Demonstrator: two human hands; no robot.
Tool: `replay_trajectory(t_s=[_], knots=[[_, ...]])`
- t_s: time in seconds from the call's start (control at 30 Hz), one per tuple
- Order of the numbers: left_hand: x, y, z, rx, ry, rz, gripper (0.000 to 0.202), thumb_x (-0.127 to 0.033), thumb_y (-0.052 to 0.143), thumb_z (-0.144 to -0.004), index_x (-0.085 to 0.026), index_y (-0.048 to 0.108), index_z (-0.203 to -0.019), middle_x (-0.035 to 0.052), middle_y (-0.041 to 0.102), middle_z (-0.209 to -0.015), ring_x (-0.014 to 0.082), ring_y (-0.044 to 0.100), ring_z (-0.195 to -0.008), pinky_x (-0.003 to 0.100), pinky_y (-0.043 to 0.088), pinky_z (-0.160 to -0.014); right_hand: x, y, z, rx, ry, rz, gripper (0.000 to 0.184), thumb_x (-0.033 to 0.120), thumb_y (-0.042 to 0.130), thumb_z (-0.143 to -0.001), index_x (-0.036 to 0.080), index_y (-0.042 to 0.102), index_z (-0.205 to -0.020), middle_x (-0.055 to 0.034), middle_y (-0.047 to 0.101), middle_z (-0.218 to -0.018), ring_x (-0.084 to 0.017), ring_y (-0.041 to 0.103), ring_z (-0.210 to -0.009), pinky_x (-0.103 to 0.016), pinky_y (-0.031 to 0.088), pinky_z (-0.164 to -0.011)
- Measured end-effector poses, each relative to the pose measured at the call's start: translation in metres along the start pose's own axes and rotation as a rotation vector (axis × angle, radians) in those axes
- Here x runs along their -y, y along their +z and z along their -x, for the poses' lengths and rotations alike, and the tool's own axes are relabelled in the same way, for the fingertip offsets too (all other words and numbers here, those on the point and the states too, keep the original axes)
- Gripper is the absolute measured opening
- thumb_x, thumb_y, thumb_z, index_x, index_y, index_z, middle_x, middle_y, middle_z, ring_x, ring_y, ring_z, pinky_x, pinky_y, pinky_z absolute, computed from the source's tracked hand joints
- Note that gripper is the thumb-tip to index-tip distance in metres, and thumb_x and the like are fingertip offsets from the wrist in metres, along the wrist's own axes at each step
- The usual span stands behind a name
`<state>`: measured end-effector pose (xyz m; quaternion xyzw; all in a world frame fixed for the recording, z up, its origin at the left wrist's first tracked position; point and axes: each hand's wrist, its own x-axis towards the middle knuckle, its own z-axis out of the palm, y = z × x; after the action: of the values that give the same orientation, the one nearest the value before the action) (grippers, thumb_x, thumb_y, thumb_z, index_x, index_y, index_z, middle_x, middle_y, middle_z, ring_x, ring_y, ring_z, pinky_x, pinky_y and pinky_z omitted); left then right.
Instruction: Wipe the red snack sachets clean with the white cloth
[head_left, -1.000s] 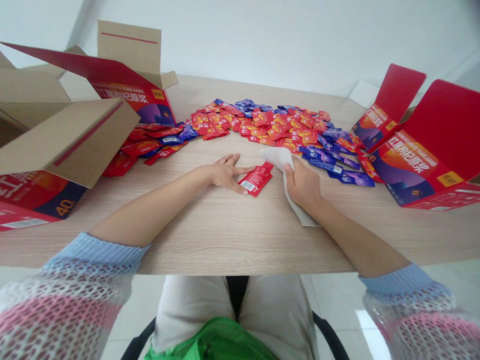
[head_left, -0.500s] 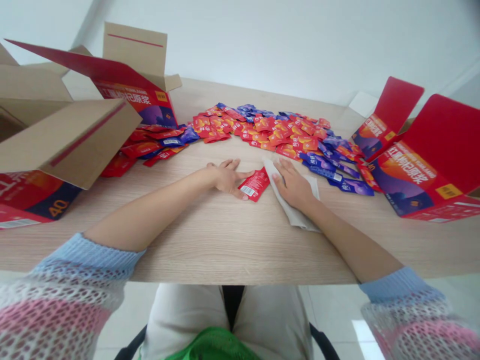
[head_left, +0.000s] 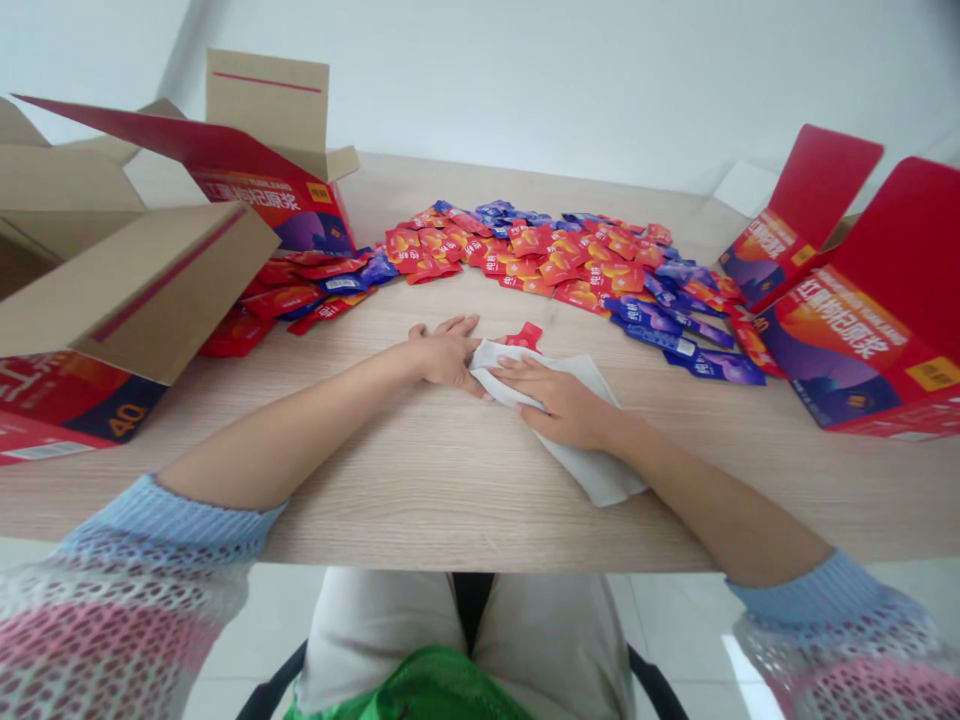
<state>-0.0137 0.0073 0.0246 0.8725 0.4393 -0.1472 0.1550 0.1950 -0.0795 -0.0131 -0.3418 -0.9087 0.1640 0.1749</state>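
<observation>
A red sachet (head_left: 529, 336) lies on the table in front of me, mostly covered; its spout end shows past a white cloth (head_left: 592, 470). My right hand (head_left: 574, 405) rests flat on the cloth, fingers stretched to the left and pressing it over the sachet. Beside the sachet's left edge, my left hand (head_left: 448, 358) is spread on the table, its fingertips meeting the cloth's edge. Whether the left fingers touch the sachet beneath is hidden.
Behind my hands, red and purple sachets (head_left: 555, 255) lie in a curved pile. Open cartons stand at the left (head_left: 187, 270) and right (head_left: 847, 330), one more behind each. The table's front edge (head_left: 450, 562) runs above my lap.
My right hand has slid left with the cloth, which now covers most of the red sachet. My left hand has stayed nearly in place. The view has shifted slightly.
</observation>
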Motion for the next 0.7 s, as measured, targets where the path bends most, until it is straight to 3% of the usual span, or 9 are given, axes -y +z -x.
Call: replay_trajectory(t_s=[0.13,0.3,0.57,0.7], knots=[[0.003,0.0,-0.001,-0.007,0.016,0.029,0.104,-0.074,0.066,-0.062,-0.044,0.02,-0.15,0.0033,-0.006,-0.161,0.0381,-0.002,-0.146,0.069,0.011,-0.106,-0.018,-0.006,-0.002,0.028,-0.03,-0.091,0.055,0.017,0.043,-0.088,0.023,0.044,-0.143,-0.0047,0.044,-0.147,-0.021,0.033,-0.14,-0.05,0.02,-0.118],[0.006,-0.008,-0.003,0.077,0.038,0.02,0.106,-0.072,0.067,-0.061,-0.039,0.023,-0.151,0.0056,-0.01,-0.161,0.0387,-0.006,-0.145,0.065,0.012,-0.109,-0.029,-0.011,0.001,-0.024,0.04,0.069,0.057,0.027,0.046,-0.091,0.023,0.035,-0.147,-0.0072,0.041,-0.15,-0.026,0.029,-0.142,-0.06,-0.001,-0.116],[0.012,-0.01,-0.003,0.109,0.088,-0.009,0.103,-0.073,0.063,-0.066,-0.049,0.009,-0.149,0.0017,-0.015,-0.16,0.0389,-0.01,-0.145,0.07,0.009,-0.106,-0.052,-0.019,0.005,-0.043,0.253,0.219,0.064,0.044,0.041,-0.095,0.013,0.03,-0.15,-0.0148,0.032,-0.154,-0.029,0.016,-0.146,-0.055,0.017,-0.117],[0.01,-0.009,-0.002,0.064,0.068,-0.035,0.1,-0.073,0.065,-0.065,-0.051,0.015,-0.148,0.0028,-0.008,-0.161,0.04,-0.003,-0.145,0.07,0.013,-0.104,-0.043,-0.014,0.008,-0.062,0.255,0.193,0.067,0.045,0.045,-0.093,0.015,0.029,-0.15,-0.0146,0.031,-0.154,-0.031,0.015,-0.146,-0.057,0.019,-0.115]])
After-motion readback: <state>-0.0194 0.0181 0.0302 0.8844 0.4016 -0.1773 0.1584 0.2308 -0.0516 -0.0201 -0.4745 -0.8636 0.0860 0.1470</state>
